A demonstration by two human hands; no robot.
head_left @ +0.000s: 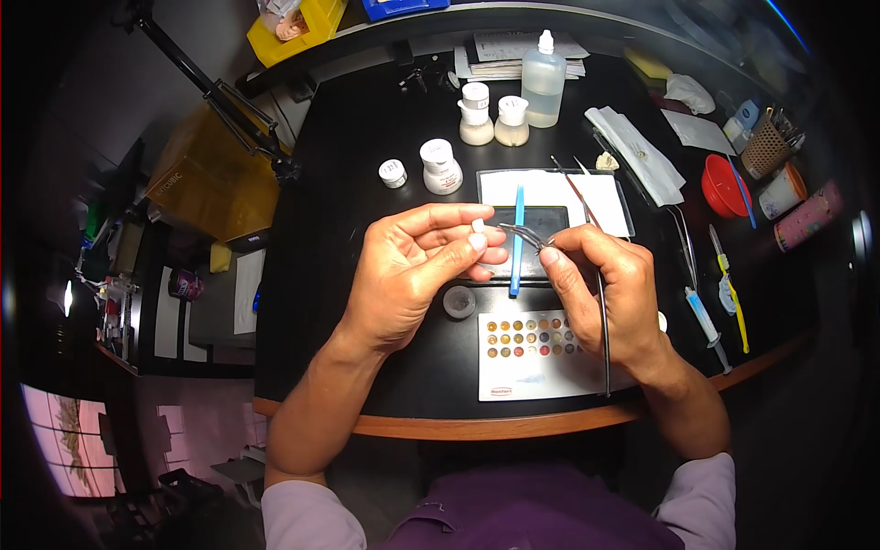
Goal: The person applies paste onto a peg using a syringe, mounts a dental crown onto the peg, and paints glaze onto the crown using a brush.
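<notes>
Across the middle of the frame spreads a black table (302, 302) with a brown front edge. Near this edge lies a white palette (568, 380) with rows of coloured wells, probably placed so close to the person for easy reach. At the centre, the left hand (412, 266) is raised above the table, perhaps to bring its small object nearer to the eyes. Opposite it is the right hand (628, 284), so both fingertips face each other. Toward the top stand a clear bottle (544, 87) and a white-lidded jar (441, 168), both upright, which should prevent spilling. The right thumb and index finger pinch a dark curved instrument (534, 238) away from its tip, which seems to leave this tip free. I cannot tell if the tip touches anything. Smallest is a white piece (478, 225), at the frame's centre, pinched between left thumb and fingers; the grip appears to be low on it, leaving its upper part exposed.
</notes>
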